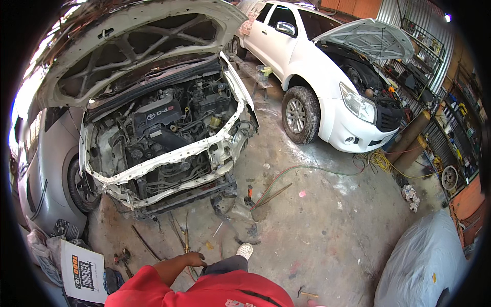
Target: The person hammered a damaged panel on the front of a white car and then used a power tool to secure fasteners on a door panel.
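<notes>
My left hand [195, 259] hangs low beside my dark-clad leg, fingers loosely curled; whatever they may hold is hidden. Behind it, long metal tools [179, 233] lie on the concrete near my white shoe [245, 250]. A sliver of my right hand [314, 304] shows at the lower edge, its fingers unclear. Ahead stands a stripped vehicle front [158, 169] with its hood raised and engine [158, 117] exposed. An orange-handled tool [249, 192] stands on the floor by it, and a hammer [308, 294] lies low at the right.
A white pickup [327, 117], hood up, stands right of a narrow bench [248, 71]. A silver car [43, 179] and white box [76, 268] are at left. Hoses [307, 167] cross the floor. Gas cylinders [417, 133], cluttered shelving [455, 128] and a covered object [419, 261] line the right.
</notes>
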Tool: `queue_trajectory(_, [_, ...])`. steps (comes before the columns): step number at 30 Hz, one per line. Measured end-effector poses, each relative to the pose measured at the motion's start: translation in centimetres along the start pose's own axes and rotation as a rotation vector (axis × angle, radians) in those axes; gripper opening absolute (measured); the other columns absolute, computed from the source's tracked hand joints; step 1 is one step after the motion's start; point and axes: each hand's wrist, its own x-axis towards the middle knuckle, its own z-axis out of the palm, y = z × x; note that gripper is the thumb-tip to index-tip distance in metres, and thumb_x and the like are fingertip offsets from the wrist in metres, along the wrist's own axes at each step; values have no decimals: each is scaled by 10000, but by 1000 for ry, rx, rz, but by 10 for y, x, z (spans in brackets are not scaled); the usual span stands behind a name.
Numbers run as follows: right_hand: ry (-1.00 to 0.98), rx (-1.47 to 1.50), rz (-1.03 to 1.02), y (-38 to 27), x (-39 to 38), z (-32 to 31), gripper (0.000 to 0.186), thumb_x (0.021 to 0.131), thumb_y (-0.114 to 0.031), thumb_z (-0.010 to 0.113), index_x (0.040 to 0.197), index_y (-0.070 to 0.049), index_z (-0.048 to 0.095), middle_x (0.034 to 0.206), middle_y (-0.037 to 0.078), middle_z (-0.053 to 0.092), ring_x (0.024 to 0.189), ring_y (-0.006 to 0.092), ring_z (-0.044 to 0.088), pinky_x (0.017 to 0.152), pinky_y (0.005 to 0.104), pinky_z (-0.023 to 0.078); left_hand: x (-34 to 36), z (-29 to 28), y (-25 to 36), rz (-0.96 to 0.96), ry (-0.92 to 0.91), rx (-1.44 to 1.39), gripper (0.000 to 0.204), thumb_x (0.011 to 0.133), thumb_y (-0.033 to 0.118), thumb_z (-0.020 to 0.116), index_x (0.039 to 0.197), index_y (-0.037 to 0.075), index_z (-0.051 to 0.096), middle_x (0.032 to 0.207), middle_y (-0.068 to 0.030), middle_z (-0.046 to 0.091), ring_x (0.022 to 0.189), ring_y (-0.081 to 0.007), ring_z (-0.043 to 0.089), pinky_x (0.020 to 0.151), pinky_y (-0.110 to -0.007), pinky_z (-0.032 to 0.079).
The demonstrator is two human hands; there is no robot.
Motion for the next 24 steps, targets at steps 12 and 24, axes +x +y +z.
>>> queue_trajectory(12, [177,72,172,-6,128,-149,197,858,-232,586,889,-104,733,887,158,738,793,310,699,750,436,554,147,-187,54,-124,168,-60,744,803,607,670,1313,66,652,1310,-181,650,1197,-356,620,1049,-417,466])
queue_trajectory(24, [-304,-631,-336,134,421,-218,210,726,-161,661,918,-109,728,981,165,719,958,320,689,804,444,572,254,-294,154,-233,159,-257,759,800,589,704,1351,74,618,1318,-205,640,1249,-365,583,1071,-405,443])
